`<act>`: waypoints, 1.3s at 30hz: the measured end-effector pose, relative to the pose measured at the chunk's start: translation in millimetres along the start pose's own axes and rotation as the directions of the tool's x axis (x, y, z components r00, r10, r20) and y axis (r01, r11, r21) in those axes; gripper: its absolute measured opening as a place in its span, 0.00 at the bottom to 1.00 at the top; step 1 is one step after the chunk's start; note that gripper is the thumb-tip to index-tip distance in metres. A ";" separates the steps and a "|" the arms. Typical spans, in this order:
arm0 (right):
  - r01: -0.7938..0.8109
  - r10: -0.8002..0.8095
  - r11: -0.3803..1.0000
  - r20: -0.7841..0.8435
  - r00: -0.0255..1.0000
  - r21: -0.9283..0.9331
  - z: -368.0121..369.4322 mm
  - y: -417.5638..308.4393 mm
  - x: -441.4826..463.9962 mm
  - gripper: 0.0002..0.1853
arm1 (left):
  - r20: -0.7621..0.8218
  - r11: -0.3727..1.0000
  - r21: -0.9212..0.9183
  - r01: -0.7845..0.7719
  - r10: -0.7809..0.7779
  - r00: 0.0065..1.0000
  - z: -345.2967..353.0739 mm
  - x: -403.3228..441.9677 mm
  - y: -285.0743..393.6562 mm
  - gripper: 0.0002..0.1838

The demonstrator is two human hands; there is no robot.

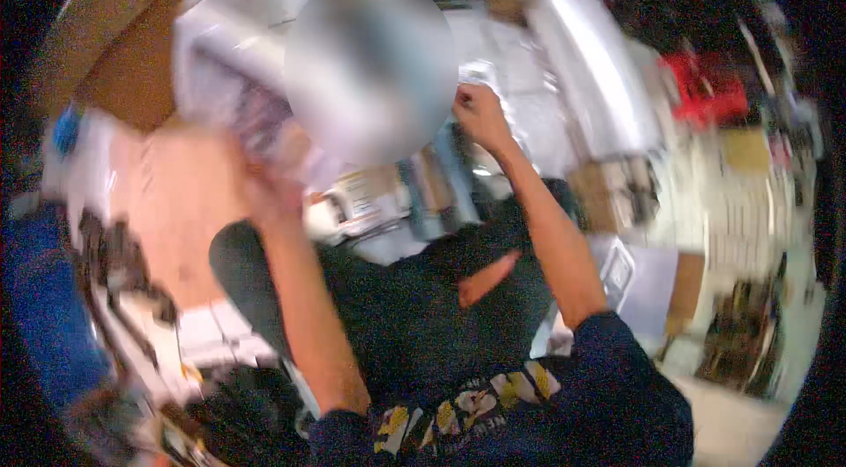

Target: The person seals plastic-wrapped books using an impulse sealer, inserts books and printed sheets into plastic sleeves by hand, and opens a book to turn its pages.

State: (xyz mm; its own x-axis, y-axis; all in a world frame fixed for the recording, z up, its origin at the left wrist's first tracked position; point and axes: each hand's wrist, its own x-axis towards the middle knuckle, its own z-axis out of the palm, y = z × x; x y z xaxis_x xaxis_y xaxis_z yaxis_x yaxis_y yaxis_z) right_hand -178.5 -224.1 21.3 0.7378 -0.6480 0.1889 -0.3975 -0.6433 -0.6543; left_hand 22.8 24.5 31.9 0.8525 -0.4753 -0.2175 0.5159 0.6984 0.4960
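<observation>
My right hand (pixel 483 114) is raised in front of me with its fingers curled closed, at the edge of a round blurred patch that hides the middle of the scene. Whatever it grips, if anything, I cannot make out. Motion smears my left hand (pixel 271 192), so its fingers do not show clearly. It is beside a pale tan panel (pixel 167 203) and a plastic-wrapped bundle (pixel 256 106). Between the hands, close to my lap, lies a white item with printing (pixel 359 198). Some upright, thin, book-like things (pixel 432 185) stand just right of it.
A long package in shiny clear plastic (pixel 599 70) lies at the upper right, with a red object (pixel 705 88) beyond it. A brown cardboard surface (pixel 132 70) rises at the upper left. Stacks of paper-like items (pixel 740 211) line the right side. Blue material (pixel 44 300) is at far left.
</observation>
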 end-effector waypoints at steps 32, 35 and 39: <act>-0.825 0.918 0.356 0.001 0.396 0.438 -230.1 87.2 -475.6 0.40 | -0.037 0.014 0.945 0.327 -0.988 0.149 10.6 -373.0 -330.7 0.49; -0.727 0.892 0.126 0.244 0.381 0.675 -224.1 105.6 -483.2 0.41 | -0.102 -0.042 0.759 0.650 -0.993 0.055 6.0 -383.3 -333.6 0.44; -0.639 0.809 0.036 0.353 0.470 0.768 -234.0 95.3 -477.8 0.38 | -0.032 -0.003 0.715 0.699 -0.999 0.028 18.2 -385.2 -324.6 0.38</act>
State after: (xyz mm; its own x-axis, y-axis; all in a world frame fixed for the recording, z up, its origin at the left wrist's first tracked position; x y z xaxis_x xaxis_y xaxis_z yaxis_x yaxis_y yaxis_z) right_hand -696.6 -71.1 40.0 0.2183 -0.6812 -0.6988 -0.0670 0.7039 -0.7071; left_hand -474.5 -28.8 -30.0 -0.4889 -0.6942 -0.5282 0.5345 -0.7170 0.4475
